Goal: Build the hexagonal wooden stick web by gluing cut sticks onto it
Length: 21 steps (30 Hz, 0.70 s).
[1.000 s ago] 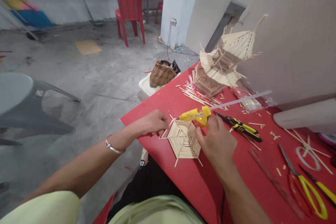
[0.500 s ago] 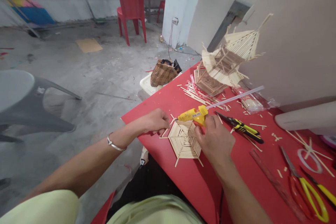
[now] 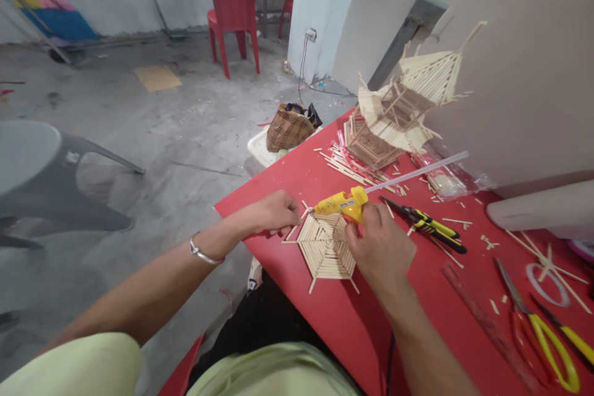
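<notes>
A web-shaped panel of thin wooden sticks (image 3: 330,250) lies flat on the red table (image 3: 297,167), its spokes jutting past the rings. In my right hand (image 3: 383,244) is a yellow glue gun (image 3: 341,203), a long clear glue stick (image 3: 417,171) standing out of its back. Its nozzle points left, at the panel's upper left edge. My left hand (image 3: 276,213), closed with curled fingers, is at that same edge on a thin wooden stick (image 3: 291,234) slanting between two spokes. The fingertips are partly hidden.
Behind the panel stands a tiered stick model (image 3: 394,111) beside loose sticks (image 3: 348,170). Black-yellow pliers (image 3: 429,226), red-and-yellow-handled cutters (image 3: 533,328) and a tape ring (image 3: 547,284) lie to the right. A plaid bag (image 3: 290,128) sits beyond the table edge.
Both hands, the glue gun and the panel hold almost the same positions. Only a very slight shift of the camera view shows.
</notes>
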Tool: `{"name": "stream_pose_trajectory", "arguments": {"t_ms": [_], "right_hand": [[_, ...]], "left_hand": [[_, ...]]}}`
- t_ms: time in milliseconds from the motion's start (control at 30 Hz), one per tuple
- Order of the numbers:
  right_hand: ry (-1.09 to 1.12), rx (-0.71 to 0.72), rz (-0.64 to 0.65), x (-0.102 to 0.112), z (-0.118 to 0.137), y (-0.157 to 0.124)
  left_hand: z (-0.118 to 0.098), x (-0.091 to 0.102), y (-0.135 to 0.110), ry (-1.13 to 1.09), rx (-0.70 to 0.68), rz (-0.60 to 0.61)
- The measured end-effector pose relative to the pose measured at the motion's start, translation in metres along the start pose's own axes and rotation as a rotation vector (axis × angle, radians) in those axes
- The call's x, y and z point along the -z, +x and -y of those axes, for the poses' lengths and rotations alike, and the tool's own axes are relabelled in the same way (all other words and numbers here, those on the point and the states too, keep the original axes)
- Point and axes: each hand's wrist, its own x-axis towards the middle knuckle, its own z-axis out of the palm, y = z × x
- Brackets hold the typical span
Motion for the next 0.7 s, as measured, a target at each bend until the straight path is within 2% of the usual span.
{"name": "stream_pose_trajectory", "arguments": {"t_ms": [500,700], "right_hand": [[-0.027,-0.017,-0.026,-0.0012,0.0001,-0.0003],[-0.026,-0.012,-0.015,0.0014,0.0002,-0.003]], "left_hand": [[0.0042,-0.0004,0.0015,0.005,-0.026,-0.023],[-0.0029,0.0004,-0.0022,0.018,-0.002,-0.011]]}}
